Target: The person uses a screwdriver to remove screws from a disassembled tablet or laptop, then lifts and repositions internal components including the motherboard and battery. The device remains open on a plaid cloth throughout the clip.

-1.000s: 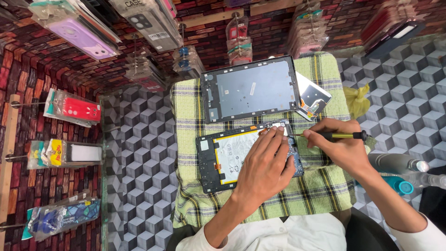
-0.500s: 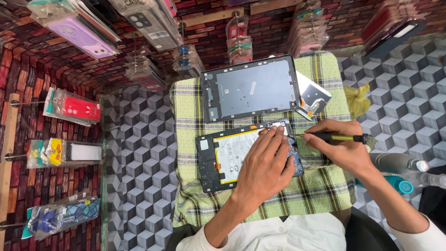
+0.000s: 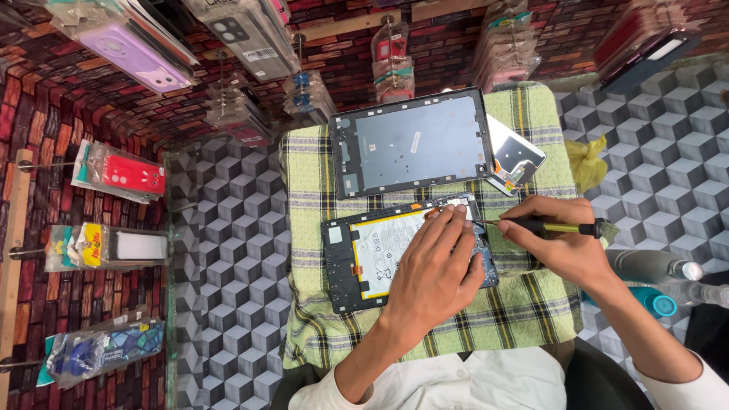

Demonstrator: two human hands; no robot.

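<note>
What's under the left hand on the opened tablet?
The left hand lies on the opened tablet, over its right part. A white battery shows beside it; the board beneath the palm is hidden.

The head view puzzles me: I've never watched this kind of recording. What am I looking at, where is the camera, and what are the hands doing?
The camera sits on a person's head and looks down at their own two bare hands. On a green checked cloth lies an opened tablet, its insides showing, with its grey back cover beside it. The left hand rests flat on the tablet. The right hand grips a yellow-handled screwdriver, its tip at the tablet's upper corner. Packaged phone cases hang on the brick-pattern wall.
</note>
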